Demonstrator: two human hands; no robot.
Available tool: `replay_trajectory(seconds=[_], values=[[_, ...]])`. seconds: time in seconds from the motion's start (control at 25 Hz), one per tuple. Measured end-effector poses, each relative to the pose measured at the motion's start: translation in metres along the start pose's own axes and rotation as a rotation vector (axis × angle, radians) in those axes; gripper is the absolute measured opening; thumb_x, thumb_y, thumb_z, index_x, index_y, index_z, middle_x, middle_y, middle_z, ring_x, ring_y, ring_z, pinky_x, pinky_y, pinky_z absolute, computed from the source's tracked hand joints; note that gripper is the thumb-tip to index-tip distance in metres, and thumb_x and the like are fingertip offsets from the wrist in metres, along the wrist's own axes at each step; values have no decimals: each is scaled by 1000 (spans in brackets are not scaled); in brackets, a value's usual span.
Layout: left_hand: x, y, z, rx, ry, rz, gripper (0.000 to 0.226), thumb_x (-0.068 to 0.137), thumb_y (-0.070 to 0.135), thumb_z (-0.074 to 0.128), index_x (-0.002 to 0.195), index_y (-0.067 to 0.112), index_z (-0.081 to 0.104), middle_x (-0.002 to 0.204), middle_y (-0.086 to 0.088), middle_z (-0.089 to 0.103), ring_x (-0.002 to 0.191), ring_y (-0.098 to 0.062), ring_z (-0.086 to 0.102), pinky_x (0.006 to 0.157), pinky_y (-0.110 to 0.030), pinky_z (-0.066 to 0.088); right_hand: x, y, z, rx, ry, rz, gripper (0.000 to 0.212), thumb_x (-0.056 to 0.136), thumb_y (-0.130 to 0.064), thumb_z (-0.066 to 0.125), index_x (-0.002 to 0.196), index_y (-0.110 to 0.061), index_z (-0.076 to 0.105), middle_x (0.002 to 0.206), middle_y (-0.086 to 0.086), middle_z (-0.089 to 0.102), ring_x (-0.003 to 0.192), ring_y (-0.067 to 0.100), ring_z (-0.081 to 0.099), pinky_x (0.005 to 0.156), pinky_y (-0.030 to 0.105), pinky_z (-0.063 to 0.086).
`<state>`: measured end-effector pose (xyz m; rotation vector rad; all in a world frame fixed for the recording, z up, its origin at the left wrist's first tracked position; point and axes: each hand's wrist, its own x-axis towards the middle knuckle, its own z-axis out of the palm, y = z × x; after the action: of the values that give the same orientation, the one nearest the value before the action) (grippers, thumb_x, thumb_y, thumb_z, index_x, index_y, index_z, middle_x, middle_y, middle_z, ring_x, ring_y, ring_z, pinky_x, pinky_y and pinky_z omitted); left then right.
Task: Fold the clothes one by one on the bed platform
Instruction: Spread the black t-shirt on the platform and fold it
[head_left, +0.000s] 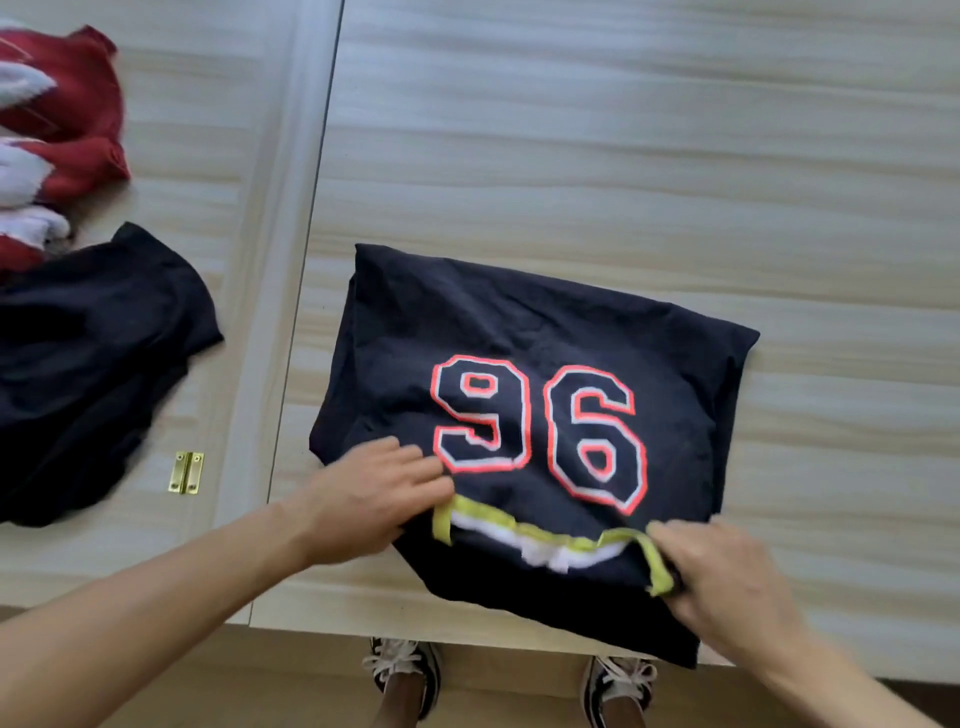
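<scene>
Apparently partly folded on the bed platform (571, 156), the navy shirt (519, 332) has right fingers (696, 551) pinching its yellow collar (519, 530), left fingers' (415, 467) hold unclear; a dark garment (78, 364) and red garment (67, 104) beyond the left fingers likely await folding.

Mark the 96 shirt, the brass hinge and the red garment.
96 shirt (519, 332), head view, plain fabric above the number.
brass hinge (186, 472), head view, its centre seam.
red garment (88, 119), head view, red upper panel.
</scene>
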<state>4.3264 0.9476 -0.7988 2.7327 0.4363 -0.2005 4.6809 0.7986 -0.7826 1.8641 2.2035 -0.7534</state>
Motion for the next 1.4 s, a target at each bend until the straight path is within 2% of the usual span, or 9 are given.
replay_trajectory(seconds=[0.12,0.24,0.32,0.48,0.72,0.88,1.08,1.2,1.4], values=[[-20,-8,32,-215,23,-235,21,97,46,52,102,27,58,98,10,54,90,-15,50,80,-35,42,-18,17,54,55,-185,157,36,58,-56,72,78,-31,56,75,-11,52,74,16,58,64,36,44],[-38,-24,54,-391,503,-1165,18,98,15,51,113,14,59,112,-3,56,104,-27,54,93,-44,46,-15,20,65,410,147,673,37,81,-39,76,110,-23,59,109,0,57,104,24,55,87,45,49],[-44,-26,66,-521,413,-1563,24,97,6,48,119,9,56,120,-11,54,109,-33,55,94,-47,48,-3,17,66,526,207,1012,54,90,-34,70,134,-12,48,136,15,45,130,35,41,103,53,40],[-36,-12,73,-667,252,-1344,4,86,9,60,89,11,60,100,-7,55,96,-25,56,83,-35,47,25,9,72,607,150,1089,48,88,-32,73,122,-3,57,127,23,49,121,41,49,96,49,44],[-10,-22,30,-1486,566,-1153,16,105,9,45,105,10,61,87,-1,68,75,-15,65,64,-28,53,60,32,43,663,353,997,31,97,-23,61,118,-1,54,116,30,62,109,48,57,88,48,44],[-19,-29,24,-1605,379,-1195,22,108,30,42,114,13,55,70,9,51,53,-13,39,51,-20,27,67,56,31,692,315,987,33,99,-28,57,119,-2,51,119,29,61,109,46,57,86,47,42],[-44,-21,25,-1243,-168,-953,27,90,35,73,109,17,69,84,0,65,71,-5,56,71,-23,45,71,62,33,762,299,1018,31,99,-30,56,117,-4,52,117,25,61,107,43,58,81,40,38],[-53,-8,26,-1506,113,-1048,21,102,20,58,118,12,70,101,1,76,90,-10,70,81,-24,55,70,61,36,787,295,1017,33,99,-31,57,119,-5,52,121,24,62,110,43,58,86,44,41],[-58,7,43,-1311,83,-1439,24,92,10,68,87,14,45,55,7,44,55,-14,39,53,-26,33,69,63,39,788,266,1017,39,98,-32,58,125,-5,50,124,23,61,112,42,58,88,45,42]])
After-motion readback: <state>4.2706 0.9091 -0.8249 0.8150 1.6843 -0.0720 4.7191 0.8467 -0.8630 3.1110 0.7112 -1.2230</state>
